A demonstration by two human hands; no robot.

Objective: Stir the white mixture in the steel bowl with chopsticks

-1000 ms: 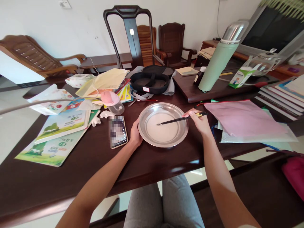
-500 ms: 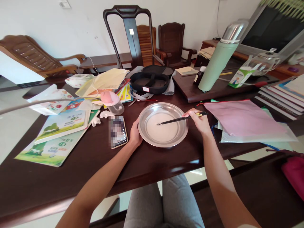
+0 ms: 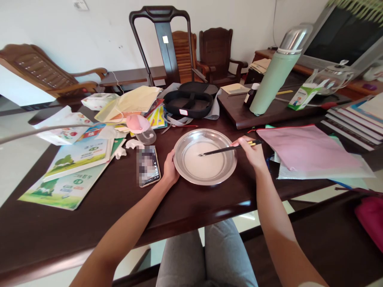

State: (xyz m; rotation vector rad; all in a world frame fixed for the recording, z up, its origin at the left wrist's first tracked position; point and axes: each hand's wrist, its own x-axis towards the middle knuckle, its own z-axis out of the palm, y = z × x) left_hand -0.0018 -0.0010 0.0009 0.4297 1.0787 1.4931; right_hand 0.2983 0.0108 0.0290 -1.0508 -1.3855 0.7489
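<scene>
A round metal plate point(image 3: 229, 165) with a white layer in its bottom sits on the dark wooden table point(image 3: 185, 203) in front of me. My left hand point(image 3: 170, 168) rests against the plate's left rim, fingers curled on the edge. My right hand point(image 3: 251, 151) pinches a pair of black chopsticks point(image 3: 227, 149) with yellow ends. Their tips reach the middle of the plate, just over the white layer.
A phone point(image 3: 147, 165) lies left of the plate, with booklets point(image 3: 74, 167) and a pink-lidded cup point(image 3: 140, 127) beyond. A black tray point(image 3: 188, 104) lies behind, a green flask point(image 3: 277, 71) at back right, and a pink folder point(image 3: 308, 151) and stacked books point(image 3: 356, 119) at right.
The chopstick tips have shifted very slightly within the plate. Both hands stay where they were.
</scene>
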